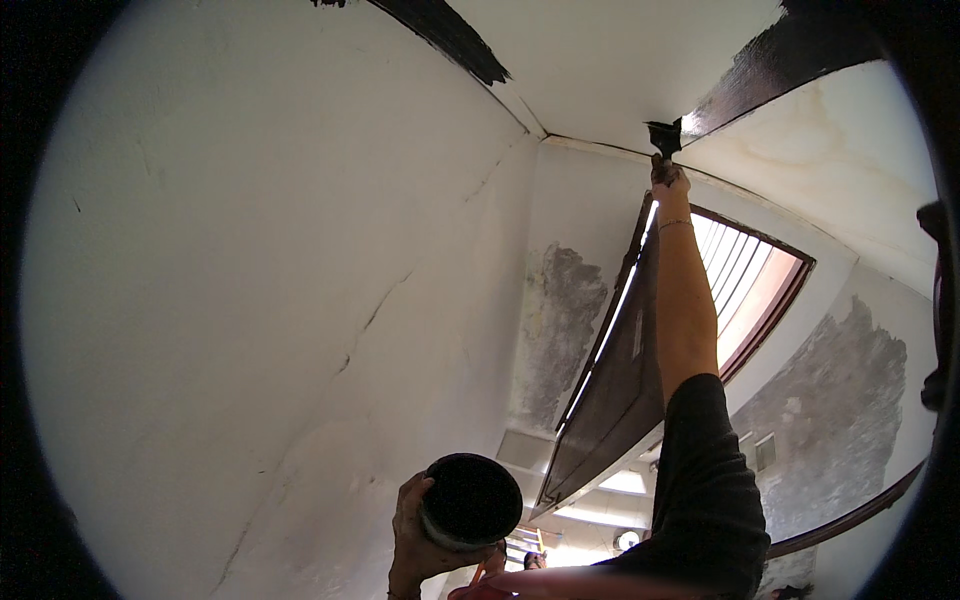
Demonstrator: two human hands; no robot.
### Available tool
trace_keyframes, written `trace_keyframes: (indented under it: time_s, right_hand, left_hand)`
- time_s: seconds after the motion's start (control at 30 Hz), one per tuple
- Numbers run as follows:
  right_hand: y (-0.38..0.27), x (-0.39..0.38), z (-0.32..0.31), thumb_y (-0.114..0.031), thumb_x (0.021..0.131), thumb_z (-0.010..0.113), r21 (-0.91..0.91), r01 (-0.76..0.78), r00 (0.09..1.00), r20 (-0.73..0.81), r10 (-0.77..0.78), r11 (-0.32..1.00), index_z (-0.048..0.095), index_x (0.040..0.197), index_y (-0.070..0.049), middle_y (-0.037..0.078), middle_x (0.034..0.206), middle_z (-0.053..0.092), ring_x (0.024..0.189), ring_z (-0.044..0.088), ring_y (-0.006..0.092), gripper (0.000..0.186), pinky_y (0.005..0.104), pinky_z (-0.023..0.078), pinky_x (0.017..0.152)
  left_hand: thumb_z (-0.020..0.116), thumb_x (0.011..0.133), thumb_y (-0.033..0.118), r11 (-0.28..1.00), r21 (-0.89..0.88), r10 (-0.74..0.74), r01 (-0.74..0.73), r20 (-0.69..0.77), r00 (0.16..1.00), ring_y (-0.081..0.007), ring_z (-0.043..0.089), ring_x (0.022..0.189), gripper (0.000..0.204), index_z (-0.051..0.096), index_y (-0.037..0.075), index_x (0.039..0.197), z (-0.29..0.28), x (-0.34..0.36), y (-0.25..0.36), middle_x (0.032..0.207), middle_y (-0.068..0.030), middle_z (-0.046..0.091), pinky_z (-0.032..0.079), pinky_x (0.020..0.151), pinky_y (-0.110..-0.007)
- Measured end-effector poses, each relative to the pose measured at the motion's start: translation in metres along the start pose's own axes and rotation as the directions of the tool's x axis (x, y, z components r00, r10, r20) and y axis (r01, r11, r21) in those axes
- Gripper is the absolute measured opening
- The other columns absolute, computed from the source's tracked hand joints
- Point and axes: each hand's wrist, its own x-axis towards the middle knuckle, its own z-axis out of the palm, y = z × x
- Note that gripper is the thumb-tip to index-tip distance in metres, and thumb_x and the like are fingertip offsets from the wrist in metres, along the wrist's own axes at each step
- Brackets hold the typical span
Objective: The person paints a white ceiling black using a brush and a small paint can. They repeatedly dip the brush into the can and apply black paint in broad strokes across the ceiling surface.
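My right arm stretches up toward the ceiling, and its hand (pixel 670 180) is closed round the handle of a wide paintbrush (pixel 664 138). The brush is coated black and its head meets the ceiling at the end of a glossy wet black stripe (pixel 760 85). Low in the view, my left hand (pixel 412 545) is wrapped round the side and underside of a round dark paint pot (pixel 472 500). The pot's mouth looks black inside; how full it is I cannot tell. Dark smears mark the fingers of my right hand.
Another black stripe (pixel 450 40) runs along the top of the white left wall (pixel 260 250), which has thin cracks. Behind my right arm is a barred window (pixel 735 270) with a dark shutter (pixel 610 400) swung out. Grey patches (pixel 830 410) stain the wall. A ladder (pixel 527 545) shows low down.
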Motion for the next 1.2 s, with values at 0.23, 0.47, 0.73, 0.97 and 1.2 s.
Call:
trace_keyframes:
  time_s: [0.23,0.47,0.73,0.97,1.2]
  right_hand:
    - [-0.001,-0.024,-0.033,-0.009,0.099,0.055,-0.239,-0.017,0.977,0.204,0.068,0.971,0.063,0.111,0.006,0.016,0.102,0.072,0.077,0.068,0.0265,0.021,0.0322,0.053,0.058]
    - [-0.003,-0.035,0.024,-0.001,0.096,0.057,-0.054,-0.011,0.999,-0.042,0.009,0.998,0.064,0.102,0.007,0.014,0.086,0.070,0.073,0.067,0.0243,0.012,0.0315,0.054,0.059]
    - [-0.021,-0.135,0.009,-0.006,0.097,0.061,-0.249,0.188,0.934,0.345,-0.094,0.950,0.063,0.117,0.008,0.014,0.098,0.070,0.072,0.064,0.0171,0.025,0.0246,0.046,0.053]
    - [-0.006,-0.060,0.002,-0.006,0.102,0.048,-0.079,-0.110,0.986,0.113,0.119,0.991,0.063,0.112,0.005,0.015,0.094,0.070,0.074,0.067,0.0230,0.020,0.0308,0.050,0.055]
    - [-0.031,-0.112,0.054,-0.003,0.099,0.059,-0.183,0.072,0.986,0.160,-0.043,0.980,0.064,0.110,0.008,0.017,0.100,0.072,0.069,0.065,0.0205,0.017,0.0285,0.049,0.053]
  left_hand:
    - [0.103,0.050,0.023,0.998,0.047,0.031,-0.030,-0.023,0.999,-0.0344,0.057,0.128,0.125,0.029,0.014,0.150,-0.002,-0.001,0.002,0.142,-0.0201,0.052,0.048,0.109,-0.048]
    - [0.103,0.049,0.023,0.999,0.017,0.040,-0.039,-0.041,0.998,-0.0347,0.056,0.129,0.126,0.030,0.012,0.151,0.002,-0.003,0.005,0.143,-0.0199,0.050,0.047,0.110,-0.047]
    - [0.103,0.047,0.023,0.999,-0.001,0.045,-0.045,-0.047,0.998,-0.0350,0.054,0.130,0.128,0.031,0.010,0.152,0.001,-0.005,0.008,0.144,-0.0197,0.049,0.046,0.110,-0.047]
    - [0.103,0.046,0.022,0.998,-0.004,0.055,-0.055,-0.059,0.997,-0.0353,0.052,0.131,0.129,0.032,0.008,0.153,-0.001,-0.006,0.017,0.144,-0.0195,0.047,0.045,0.111,-0.047]
    - [0.103,0.044,0.023,0.992,-0.126,0.007,-0.023,-0.128,0.992,-0.0381,0.049,0.134,0.133,0.032,0.009,0.155,0.003,-0.007,0.017,0.146,-0.0207,0.043,0.043,0.112,-0.048]
